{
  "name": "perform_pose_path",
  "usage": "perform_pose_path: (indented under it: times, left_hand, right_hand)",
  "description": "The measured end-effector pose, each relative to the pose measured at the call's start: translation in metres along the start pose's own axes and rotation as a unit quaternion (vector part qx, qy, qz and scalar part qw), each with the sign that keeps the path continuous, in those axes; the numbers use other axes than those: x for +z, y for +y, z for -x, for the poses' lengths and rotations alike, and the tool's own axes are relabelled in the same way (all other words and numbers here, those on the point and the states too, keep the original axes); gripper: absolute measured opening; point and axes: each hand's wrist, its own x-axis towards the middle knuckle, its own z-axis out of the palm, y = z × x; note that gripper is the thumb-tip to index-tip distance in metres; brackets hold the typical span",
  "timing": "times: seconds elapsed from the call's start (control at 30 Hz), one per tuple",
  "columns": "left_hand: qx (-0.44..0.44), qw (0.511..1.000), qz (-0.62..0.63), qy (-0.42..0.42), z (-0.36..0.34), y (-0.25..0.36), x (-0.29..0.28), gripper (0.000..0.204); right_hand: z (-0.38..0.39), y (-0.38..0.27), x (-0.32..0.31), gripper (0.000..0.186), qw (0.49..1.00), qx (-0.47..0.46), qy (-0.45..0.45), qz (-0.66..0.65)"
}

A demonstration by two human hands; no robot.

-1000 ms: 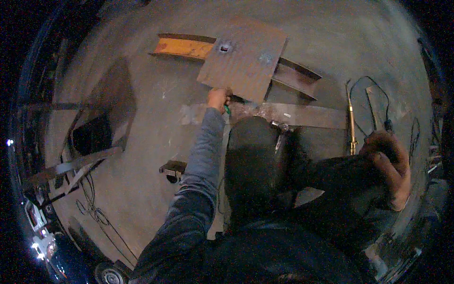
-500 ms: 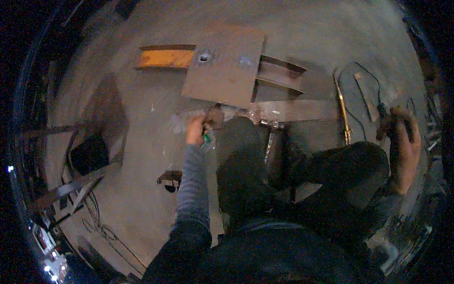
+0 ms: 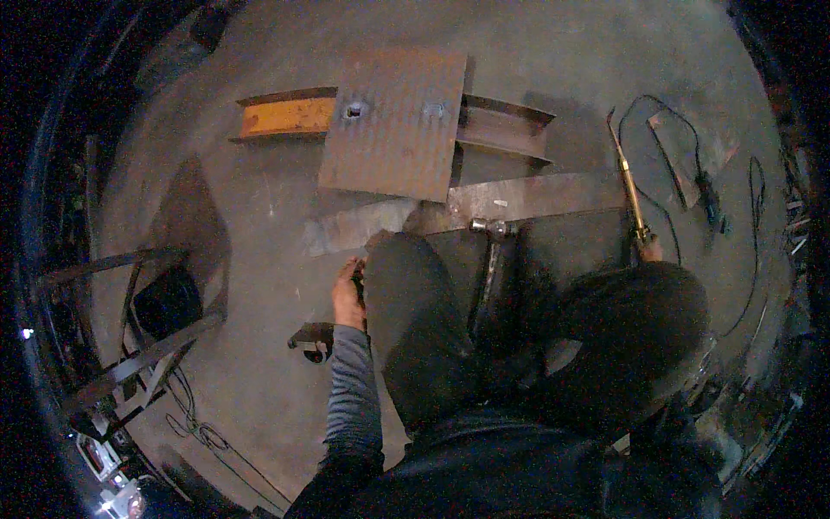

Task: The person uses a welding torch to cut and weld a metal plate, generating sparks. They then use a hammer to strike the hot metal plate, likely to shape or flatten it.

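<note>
Close by the left side of my bent knee (image 3: pixel 415 311), my left hand (image 3: pixel 348 294) is closed, its fingers curled round something small and dark that the knee and fingers partly hide. Past my other knee (image 3: pixel 644 303), a small part of my right hand (image 3: pixel 650 249) shows at the lower end of a brass cutting torch (image 3: pixel 634 186), closed on it; most of that hand is covered by the knee. The torch lies on the floor with its thin tip pointing away. A hammer (image 3: pixel 491 251) with a metal head lies between my knees, touching a long flat steel strip (image 3: pixel 545 197).
A square steel plate (image 3: pixel 393 130) with a hole rests across a yellow-and-brown beam (image 3: pixel 285 117). Right of the torch lie a narrow metal bar (image 3: pixel 673 160) and a dark hose (image 3: pixel 692 130). A metal frame (image 3: pixel 130 372) stands left; a small dark clamp-like piece (image 3: pixel 311 339) sits near my left forearm.
My left hand has drawn back from the steel strip to beside my knee; the green thing in it no longer shows. My right hand has come in from the right onto the torch's lower end.
</note>
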Motion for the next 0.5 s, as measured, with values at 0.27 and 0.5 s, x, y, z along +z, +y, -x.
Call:
perform_pose_path:
  times: [0.27,0.5]
  left_hand:
    - [0.01,0.995,-0.085,0.049,0.043,-0.004,0.01,0.036]
    - [0.243,0.96,0.052,0.13,0.072,0.056,0.045,0.036]
  right_hand:
    - [-0.033,0.019,0.026,0.069,0.991,-0.087,-0.072,0.073]
    - [0.007,0.001,-0.008,0.053,0.952,-0.083,-0.239,-0.171]
